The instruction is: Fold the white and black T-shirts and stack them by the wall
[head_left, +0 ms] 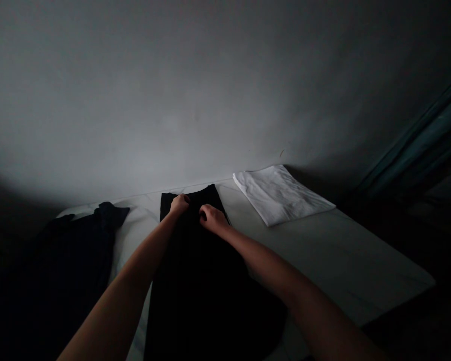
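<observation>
A black garment (195,281) lies spread lengthwise on the pale table, its straight top edge close to the wall. Near that top edge, my left hand (180,203) rests on the cloth with its fingers curled and closed. My right hand (212,218) is a short way to the right and slightly nearer, also curled closed over the black cloth. Whatever fabric the fingers pinch is too dark to make out. The two hands are apart.
A folded white cloth (281,195) lies on the marbled table (346,260) to the right. A dark navy garment (71,255) with a collar covers the left side. Behind stands a grey wall (195,100); teal fabric (417,135) shows at the far right.
</observation>
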`<state>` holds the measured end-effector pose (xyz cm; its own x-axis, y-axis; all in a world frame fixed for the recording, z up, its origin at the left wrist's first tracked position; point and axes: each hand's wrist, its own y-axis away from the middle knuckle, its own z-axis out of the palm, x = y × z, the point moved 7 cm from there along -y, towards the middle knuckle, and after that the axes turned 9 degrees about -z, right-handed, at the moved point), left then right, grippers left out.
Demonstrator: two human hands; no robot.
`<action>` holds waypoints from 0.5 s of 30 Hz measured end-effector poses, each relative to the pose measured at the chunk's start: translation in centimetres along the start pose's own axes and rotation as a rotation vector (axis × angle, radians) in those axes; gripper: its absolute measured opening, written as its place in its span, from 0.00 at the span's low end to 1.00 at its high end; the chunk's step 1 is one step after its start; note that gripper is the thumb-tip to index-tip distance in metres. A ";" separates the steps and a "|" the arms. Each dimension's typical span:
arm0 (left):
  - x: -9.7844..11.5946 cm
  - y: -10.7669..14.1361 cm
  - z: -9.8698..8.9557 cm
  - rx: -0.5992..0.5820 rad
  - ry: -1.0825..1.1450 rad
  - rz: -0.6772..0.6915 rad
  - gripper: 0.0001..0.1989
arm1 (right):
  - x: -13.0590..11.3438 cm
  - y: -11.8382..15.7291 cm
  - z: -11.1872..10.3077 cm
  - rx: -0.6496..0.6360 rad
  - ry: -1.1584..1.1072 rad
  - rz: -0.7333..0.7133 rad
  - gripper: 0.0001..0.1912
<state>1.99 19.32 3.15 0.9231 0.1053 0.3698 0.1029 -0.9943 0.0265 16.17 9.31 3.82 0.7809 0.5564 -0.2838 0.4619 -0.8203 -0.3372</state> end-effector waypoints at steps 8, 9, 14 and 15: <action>0.5 1.0 -0.9 0.009 -0.050 -0.020 0.11 | 0.9 1.4 0.5 -0.011 -0.257 -0.246 0.11; 0.8 1.4 -1.0 0.040 -0.063 -0.018 0.11 | 1.5 1.3 0.3 0.040 -0.280 -0.206 0.13; 3.9 4.7 0.1 0.155 -0.131 0.294 0.18 | 4.3 1.7 0.9 0.030 -0.133 -0.006 0.21; 4.3 5.3 1.0 0.108 -0.148 0.361 0.20 | 4.5 2.0 1.2 -0.027 -0.088 -0.002 0.23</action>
<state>6.85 14.56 3.98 0.9494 -0.2421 0.1999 -0.2070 -0.9614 -0.1812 20.11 10.29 0.81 0.7403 0.5668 -0.3615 0.4756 -0.8216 -0.3144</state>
